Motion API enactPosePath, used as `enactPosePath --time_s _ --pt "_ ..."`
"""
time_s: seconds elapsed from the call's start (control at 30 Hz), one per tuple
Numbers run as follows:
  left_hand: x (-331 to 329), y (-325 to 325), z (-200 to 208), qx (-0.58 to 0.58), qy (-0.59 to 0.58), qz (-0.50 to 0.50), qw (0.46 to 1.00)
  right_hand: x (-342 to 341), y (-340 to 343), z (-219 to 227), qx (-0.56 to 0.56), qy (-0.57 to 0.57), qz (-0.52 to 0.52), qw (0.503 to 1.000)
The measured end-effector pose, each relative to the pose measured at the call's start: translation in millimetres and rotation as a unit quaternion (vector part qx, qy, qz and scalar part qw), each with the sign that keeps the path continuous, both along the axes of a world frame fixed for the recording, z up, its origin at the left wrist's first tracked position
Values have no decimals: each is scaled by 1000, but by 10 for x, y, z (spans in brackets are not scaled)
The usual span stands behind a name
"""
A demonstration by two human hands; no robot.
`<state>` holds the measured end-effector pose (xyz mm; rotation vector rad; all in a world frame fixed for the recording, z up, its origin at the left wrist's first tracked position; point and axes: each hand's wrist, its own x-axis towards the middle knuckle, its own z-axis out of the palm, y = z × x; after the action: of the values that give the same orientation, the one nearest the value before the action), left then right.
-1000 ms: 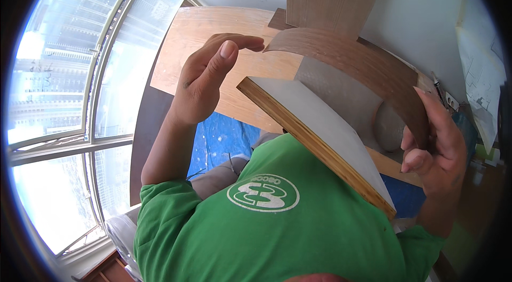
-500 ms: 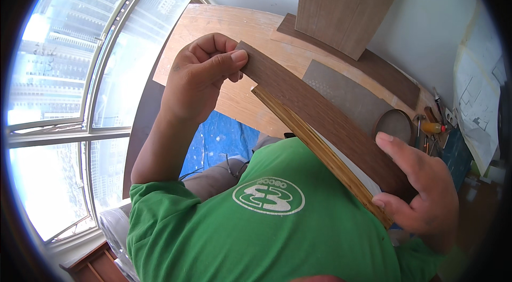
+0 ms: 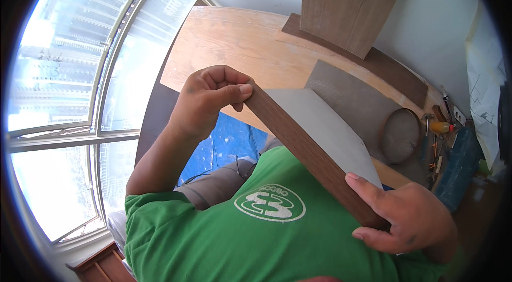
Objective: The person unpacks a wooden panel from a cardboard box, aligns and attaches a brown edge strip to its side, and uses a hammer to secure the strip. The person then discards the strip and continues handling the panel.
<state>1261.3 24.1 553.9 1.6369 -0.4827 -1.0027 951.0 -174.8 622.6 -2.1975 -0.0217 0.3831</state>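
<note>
- Brown wood-grain strip [image 3: 313, 157], along white panel [image 3: 322, 118]
- Left hand [image 3: 205, 95], ten o'clock: pinching strip end
- Right hand [image 3: 416, 215], four o'clock: astride opposite end, grip unclear

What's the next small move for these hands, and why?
I'd probably have the right hand press the brown strip against the pale board's edge: the strip lies along that edge, the left hand pinches one end, and the right thumb and index finger straddle the strip near its other end.
</note>
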Motion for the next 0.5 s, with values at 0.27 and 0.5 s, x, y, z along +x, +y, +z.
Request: enactPosePath --time_s 0.27,0.5 --pt "-10 53 -33 13 -7 3 1000 -10 -4 -91 3 -3 5 1000" --pt "-14 53 -63 4 -17 0 1000 -20 2 -175 38 -9 -13 999"
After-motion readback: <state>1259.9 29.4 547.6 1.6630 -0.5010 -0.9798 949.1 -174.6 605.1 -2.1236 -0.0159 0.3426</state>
